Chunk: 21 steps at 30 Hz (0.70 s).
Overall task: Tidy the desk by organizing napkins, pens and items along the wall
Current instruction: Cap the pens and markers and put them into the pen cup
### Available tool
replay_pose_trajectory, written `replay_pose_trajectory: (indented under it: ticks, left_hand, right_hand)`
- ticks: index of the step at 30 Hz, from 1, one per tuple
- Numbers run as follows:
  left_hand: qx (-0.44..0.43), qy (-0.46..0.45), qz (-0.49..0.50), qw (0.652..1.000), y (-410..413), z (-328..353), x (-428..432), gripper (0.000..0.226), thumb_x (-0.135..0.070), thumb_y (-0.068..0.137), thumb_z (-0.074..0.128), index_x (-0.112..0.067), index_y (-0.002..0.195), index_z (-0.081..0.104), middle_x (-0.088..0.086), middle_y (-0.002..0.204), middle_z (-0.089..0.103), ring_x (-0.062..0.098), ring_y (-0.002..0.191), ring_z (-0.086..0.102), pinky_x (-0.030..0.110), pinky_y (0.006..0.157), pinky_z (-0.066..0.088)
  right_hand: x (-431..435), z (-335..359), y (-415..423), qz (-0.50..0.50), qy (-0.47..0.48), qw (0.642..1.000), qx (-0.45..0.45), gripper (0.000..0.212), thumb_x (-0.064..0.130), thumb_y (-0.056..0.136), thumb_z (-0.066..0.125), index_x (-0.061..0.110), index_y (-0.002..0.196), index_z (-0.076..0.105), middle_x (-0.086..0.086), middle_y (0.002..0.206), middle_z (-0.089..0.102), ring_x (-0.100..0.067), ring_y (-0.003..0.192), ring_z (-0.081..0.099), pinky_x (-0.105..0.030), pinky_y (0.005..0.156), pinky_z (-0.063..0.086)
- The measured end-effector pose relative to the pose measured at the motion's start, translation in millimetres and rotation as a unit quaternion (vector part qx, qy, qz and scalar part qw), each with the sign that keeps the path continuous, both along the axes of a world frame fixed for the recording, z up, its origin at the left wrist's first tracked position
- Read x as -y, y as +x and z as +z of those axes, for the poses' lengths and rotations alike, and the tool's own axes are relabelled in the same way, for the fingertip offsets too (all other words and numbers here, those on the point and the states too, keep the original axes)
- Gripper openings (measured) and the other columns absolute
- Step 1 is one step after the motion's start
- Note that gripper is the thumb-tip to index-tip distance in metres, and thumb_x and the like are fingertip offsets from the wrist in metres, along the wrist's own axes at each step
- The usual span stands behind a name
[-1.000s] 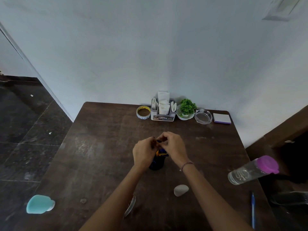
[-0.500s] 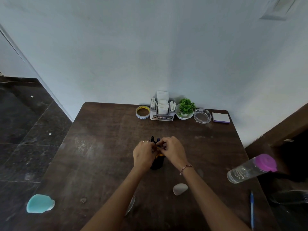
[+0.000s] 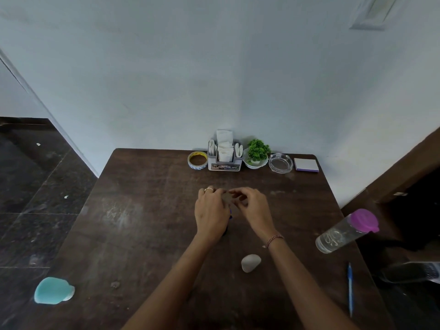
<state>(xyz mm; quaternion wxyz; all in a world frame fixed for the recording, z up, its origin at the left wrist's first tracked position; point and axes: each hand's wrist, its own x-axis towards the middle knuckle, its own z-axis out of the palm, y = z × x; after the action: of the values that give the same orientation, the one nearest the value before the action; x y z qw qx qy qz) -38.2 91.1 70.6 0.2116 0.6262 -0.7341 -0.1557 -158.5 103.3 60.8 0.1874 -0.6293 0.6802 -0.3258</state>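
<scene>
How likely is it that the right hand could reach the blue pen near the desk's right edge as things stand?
Probably yes: the right hand hovers centrally, and bare desk lies between it and the blue pen. The water bottle lies farther back, just off that path.

Along the wall [image 3: 214,67], a tape roll [image 3: 197,160], napkin holder [image 3: 225,163], small plant [image 3: 257,152], glass ashtray [image 3: 281,163] and sticky notes [image 3: 306,165] are filling the far edge of the desk [image 3: 147,210], middle to right corner. Bare wood is stretching across the far left. A water bottle [image 3: 345,232] and blue pen [image 3: 350,289] are crowding the right edge; a pale stone [image 3: 250,263] is lying front-centre.
</scene>
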Motion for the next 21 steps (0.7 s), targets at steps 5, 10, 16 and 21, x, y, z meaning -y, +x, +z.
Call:
replay_pose_trajectory:
  ticks: [5,10,16,21]
  left_hand:
    - [-0.082,0.006,-0.004,0.997,-17.5,3.4,-12.9,0.032,-0.015,0.091,0.050,-0.018,0.120,0.062,0.001,0.114,0.061,0.016,0.108,0.051,0.028,0.083,0.045]
    - [-0.143,0.029,-0.033,0.989,-41.6,-2.8,-30.4,0.028,-0.019,0.093,0.051,-0.017,0.119,0.061,0.001,0.109,0.062,0.012,0.090,0.061,0.026,0.075,0.051]
    - [-0.223,0.122,-0.064,0.965,-80.5,-23.8,-60.9,0.017,-0.017,0.091,0.054,-0.021,0.103,0.064,-0.006,0.096,0.066,0.004,0.082,0.061,0.023,0.073,0.052]
    - [-0.245,0.221,-0.070,0.941,-112.0,-44.5,-92.8,0.017,-0.016,0.092,0.053,-0.018,0.105,0.063,-0.003,0.100,0.067,0.008,0.092,0.062,0.024,0.084,0.051]
  right_hand:
    - [-22.4,1.2,-13.5,-0.040,-0.031,0.998,0.048,0.022,0.004,0.082,0.064,0.015,0.100,0.070,0.001,0.095,0.070,-0.005,0.077,0.060,-0.004,0.069,0.043]
    - [-47.8,-3.7,-34.4,-0.076,-0.021,0.994,0.071,0.020,0.002,0.083,0.064,0.012,0.099,0.071,0.000,0.096,0.070,-0.002,0.080,0.059,0.001,0.070,0.040]
    - [-85.1,-13.2,-62.7,-0.114,0.013,0.989,0.088,0.017,0.007,0.085,0.063,0.013,0.099,0.070,0.007,0.091,0.067,0.005,0.076,0.058,0.000,0.070,0.041]
    - [-126.3,-34.8,-91.4,-0.168,0.086,0.976,0.106,0.017,0.011,0.089,0.059,0.018,0.102,0.067,0.011,0.093,0.062,0.004,0.082,0.057,-0.006,0.070,0.044]
